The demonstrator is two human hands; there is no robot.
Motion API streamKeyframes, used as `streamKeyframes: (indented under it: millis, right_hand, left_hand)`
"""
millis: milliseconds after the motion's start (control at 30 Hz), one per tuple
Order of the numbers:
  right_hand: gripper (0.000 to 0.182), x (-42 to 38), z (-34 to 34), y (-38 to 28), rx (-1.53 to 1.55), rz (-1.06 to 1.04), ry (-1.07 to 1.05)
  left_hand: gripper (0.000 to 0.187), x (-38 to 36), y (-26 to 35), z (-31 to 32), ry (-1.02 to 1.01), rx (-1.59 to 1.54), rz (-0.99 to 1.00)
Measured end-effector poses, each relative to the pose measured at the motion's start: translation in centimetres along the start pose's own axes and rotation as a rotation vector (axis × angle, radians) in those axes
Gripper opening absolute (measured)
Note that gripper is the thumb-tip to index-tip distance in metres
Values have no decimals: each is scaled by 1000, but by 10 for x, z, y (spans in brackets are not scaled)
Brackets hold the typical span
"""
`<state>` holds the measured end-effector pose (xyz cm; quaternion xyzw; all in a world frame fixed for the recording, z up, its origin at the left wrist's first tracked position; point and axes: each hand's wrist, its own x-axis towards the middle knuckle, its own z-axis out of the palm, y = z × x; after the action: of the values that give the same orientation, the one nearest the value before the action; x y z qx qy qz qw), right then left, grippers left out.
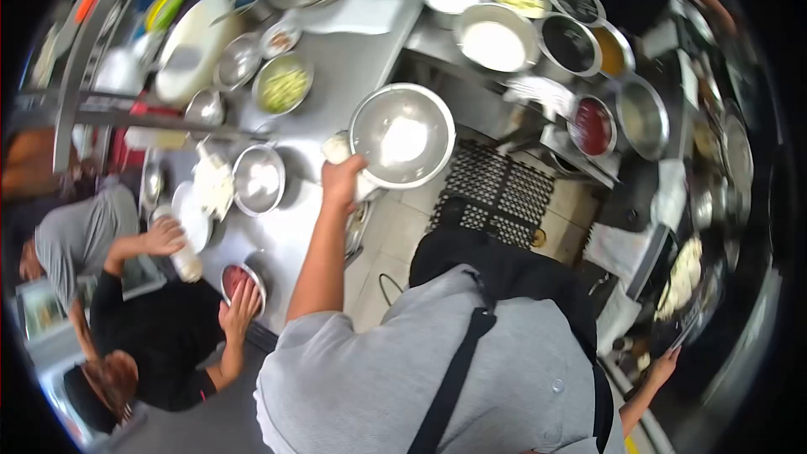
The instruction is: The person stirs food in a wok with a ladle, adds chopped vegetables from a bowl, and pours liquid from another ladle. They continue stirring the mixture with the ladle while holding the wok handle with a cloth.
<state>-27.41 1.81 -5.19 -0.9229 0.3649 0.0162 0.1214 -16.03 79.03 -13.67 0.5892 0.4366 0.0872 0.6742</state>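
Note:
My left hand [342, 182] is closed round the edge of a shiny metal bowl [403, 136], with a white cloth [337, 148] bunched at the grip. The bowl is held over the gap between the steel counter and the stove side, and only reflections show inside it. At the far right, my right hand [663, 366] is closed on the thin handle of what looks like a pan [699, 307]. Pale food [681, 280] lies at that pan; blur and lens distortion hide its details.
On the left, a steel counter [353, 59] carries bowls, one with chopped green pieces [284, 88]. A co-worker in black [164, 345] has a hand in a bowl of red meat [234, 279]. Sauce containers [496, 44] stand at the top right. A black perforated mat [492, 189] covers the floor.

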Motion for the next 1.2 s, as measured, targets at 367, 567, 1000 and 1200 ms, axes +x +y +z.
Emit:
streamKeyframes:
  millis: [367, 567, 1000, 1200]
  right_hand:
    - [47, -3, 49, -63, -535, -203, 380]
    - [42, -71, 127, -126, 121, -461, -173]
    - [50, -20, 335, 33, 60, 454, -380]
    - [51, 29, 420, 79, 76, 335, -326]
  left_hand:
    - [32, 47, -20, -46, 391, -453, 113]
    - [26, 18, -50, -211, 427, -443, 104]
    - [49, -61, -20, -75, -234, 559, -134]
    - [47, -107, 26, 108, -590, 219, -393]
